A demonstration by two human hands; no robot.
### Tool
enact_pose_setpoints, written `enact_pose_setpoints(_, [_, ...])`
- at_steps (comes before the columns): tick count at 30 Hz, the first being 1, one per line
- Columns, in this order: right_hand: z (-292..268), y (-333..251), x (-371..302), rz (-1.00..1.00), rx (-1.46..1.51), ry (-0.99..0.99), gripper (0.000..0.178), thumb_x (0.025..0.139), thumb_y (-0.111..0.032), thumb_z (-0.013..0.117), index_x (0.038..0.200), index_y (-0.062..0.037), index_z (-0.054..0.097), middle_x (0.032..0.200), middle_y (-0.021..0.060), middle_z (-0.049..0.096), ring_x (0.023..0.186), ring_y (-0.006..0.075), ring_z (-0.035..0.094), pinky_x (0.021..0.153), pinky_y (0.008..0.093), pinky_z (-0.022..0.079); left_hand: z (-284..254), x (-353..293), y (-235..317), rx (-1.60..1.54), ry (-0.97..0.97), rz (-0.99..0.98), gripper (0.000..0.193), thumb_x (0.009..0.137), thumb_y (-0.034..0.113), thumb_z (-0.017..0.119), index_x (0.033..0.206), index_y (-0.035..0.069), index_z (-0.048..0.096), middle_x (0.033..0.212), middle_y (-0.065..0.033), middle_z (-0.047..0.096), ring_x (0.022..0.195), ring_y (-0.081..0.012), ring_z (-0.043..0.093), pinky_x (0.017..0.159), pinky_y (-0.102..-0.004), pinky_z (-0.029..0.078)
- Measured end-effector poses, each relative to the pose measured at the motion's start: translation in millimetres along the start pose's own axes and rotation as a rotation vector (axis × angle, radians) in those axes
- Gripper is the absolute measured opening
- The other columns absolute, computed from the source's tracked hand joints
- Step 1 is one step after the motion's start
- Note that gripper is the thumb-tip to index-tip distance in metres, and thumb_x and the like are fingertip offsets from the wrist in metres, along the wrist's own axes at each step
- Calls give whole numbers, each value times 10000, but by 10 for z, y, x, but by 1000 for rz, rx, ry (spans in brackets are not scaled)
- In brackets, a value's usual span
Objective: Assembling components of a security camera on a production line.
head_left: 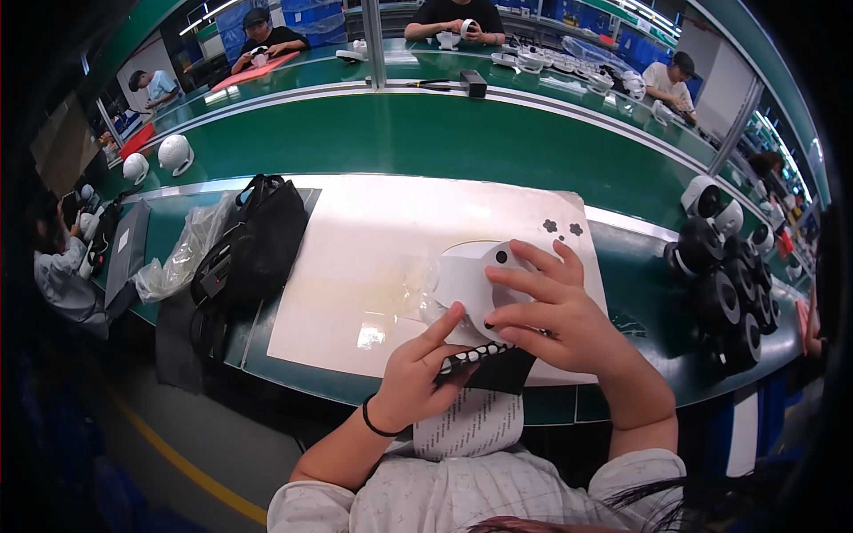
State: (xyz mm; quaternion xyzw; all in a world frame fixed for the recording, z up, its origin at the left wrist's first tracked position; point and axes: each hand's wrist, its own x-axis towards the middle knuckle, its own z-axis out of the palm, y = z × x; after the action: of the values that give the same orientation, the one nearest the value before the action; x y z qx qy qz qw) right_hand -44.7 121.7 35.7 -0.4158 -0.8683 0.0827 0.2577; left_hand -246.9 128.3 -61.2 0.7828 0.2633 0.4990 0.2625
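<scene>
A white round plastic part (462, 277) lies on the pale board in front of me, with black round pads on its face near the rim. My right hand (560, 311) grips the part, fingers spread over its right side, with the fingertips close to the black pad (489, 325) at the lower edge. My left hand (422, 366) is closed on a black sheet with white round spots (478, 357), its forefinger stretched toward the part. Below the sheet hangs white printed backing paper (471, 425). Part of the sheet is hidden behind my fingers.
The pale board (355, 231) covers the green bench. Left are a black bag (267, 231) and clear plastic bags (187, 253). Black cylindrical parts (720, 293) are piled right. Black flower-shaped pieces (551, 226) lie on the board's far right. Other people work across the bench.
</scene>
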Motion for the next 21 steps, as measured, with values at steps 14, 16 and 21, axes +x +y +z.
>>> enact_pose_setpoints(14, [-14,-208,-109,-134,-319,-20,359,735,-262,627,1044,-85,588,1231,31,481,1223,227,361,1007,464,178,-20,-4,-69,-11,-5,113,231,617,-59,694,761,-13,519,1265,-282,400,538,-156,526,537,-254,440])
enact_pose_setpoints(16, [-36,-155,-78,-201,-167,127,249,732,-206,647,962,-119,605,1150,22,540,1167,230,431,971,422,257,-17,-8,-61,-26,11,141,233,617,-63,693,767,-17,520,1264,-285,400,535,-153,525,535,-253,440])
enact_pose_setpoints(21, [201,-98,-73,-312,-129,146,171,722,-166,648,877,-106,608,1101,14,563,1117,218,475,927,386,325,10,-12,-60,-63,49,63,212,625,19,705,814,1,610,1238,-195,471,714,-268,629,606,-275,481])
